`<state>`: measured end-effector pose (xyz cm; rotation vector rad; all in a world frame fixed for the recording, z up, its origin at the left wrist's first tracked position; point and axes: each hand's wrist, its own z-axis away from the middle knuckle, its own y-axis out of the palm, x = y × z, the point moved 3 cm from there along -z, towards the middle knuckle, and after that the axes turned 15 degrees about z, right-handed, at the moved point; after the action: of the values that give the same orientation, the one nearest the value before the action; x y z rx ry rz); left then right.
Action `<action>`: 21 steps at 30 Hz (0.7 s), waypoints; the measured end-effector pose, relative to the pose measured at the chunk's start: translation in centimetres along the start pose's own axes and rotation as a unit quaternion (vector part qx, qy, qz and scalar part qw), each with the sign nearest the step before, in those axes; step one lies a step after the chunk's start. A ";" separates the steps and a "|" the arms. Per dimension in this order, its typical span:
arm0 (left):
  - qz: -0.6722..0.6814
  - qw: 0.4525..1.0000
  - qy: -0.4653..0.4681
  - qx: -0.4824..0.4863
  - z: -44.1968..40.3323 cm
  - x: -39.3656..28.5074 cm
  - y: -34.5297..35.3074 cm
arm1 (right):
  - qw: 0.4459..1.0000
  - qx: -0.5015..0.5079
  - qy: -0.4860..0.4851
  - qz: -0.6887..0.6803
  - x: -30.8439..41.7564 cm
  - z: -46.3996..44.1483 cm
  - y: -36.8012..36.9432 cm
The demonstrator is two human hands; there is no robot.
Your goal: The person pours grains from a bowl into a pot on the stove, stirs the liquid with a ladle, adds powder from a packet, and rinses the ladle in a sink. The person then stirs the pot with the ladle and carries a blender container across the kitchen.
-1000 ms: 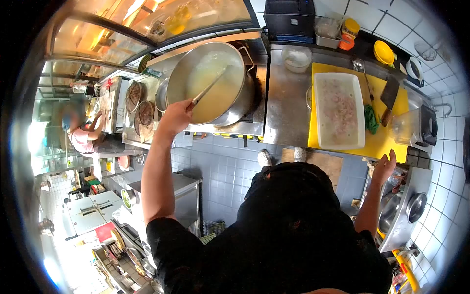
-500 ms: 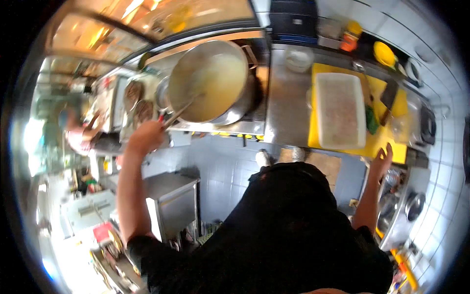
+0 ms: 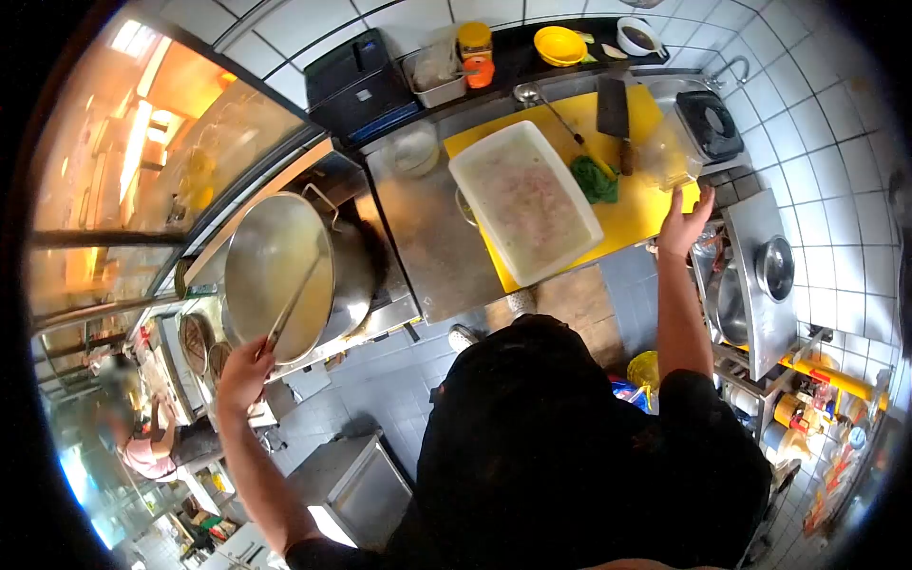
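My left hand [image 3: 245, 376] is wrapped round the handle of a long utensil [image 3: 296, 302], whose far end reaches into the large metal pot [image 3: 249, 249] of cloudy yellowish liquid. At the right, my right hand [image 3: 684, 224] has its fingers apart and holds nothing. It is over the near right edge of the yellow cutting board [image 3: 638, 220], close to a clear plastic container [image 3: 671, 157]. On the board stands a white tray [image 3: 587, 235] with pale pink pieces in liquid. Beside it lie a green cloth [image 3: 596, 180], a ladle [image 3: 549, 106] and a cleaver [image 3: 613, 109].
A black box [image 3: 353, 85], a yellow bowl [image 3: 560, 46] and a lidded jar [image 3: 474, 40] stand along the back ledge. Metal bowls [image 3: 774, 268] are on the right. Another person [image 3: 152, 446] is at the far left. A steel cabinet [image 3: 366, 489] stands behind me.
The view has turned, so the pot now appears lower and further left, and the tray tilted. My left hand still grips the utensil; my right hand has moved up beside the board's edge.
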<state>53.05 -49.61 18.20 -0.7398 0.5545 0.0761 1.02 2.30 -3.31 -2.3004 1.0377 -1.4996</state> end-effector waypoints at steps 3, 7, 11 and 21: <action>-0.085 0.987 0.090 -0.105 -3.6 4.0 1.4 | 0.996 0.014 0.040 -0.080 -0.5 -1.9 1.5; -0.139 0.962 0.096 -0.215 -4.9 7.9 3.8 | 0.993 0.022 0.097 -0.064 -2.5 -3.6 2.8; -0.218 0.950 0.043 -0.221 -2.8 9.9 4.0 | 0.972 0.061 0.169 -0.150 -4.8 -4.7 4.1; -0.111 0.984 -0.132 -0.048 6.8 1.8 0.1 | 0.990 0.114 0.024 -0.075 -5.9 -5.7 4.7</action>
<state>57.71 -45.28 21.35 -0.8666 0.2135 -0.0061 -7.40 3.82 -7.30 -2.2316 0.6751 -1.6433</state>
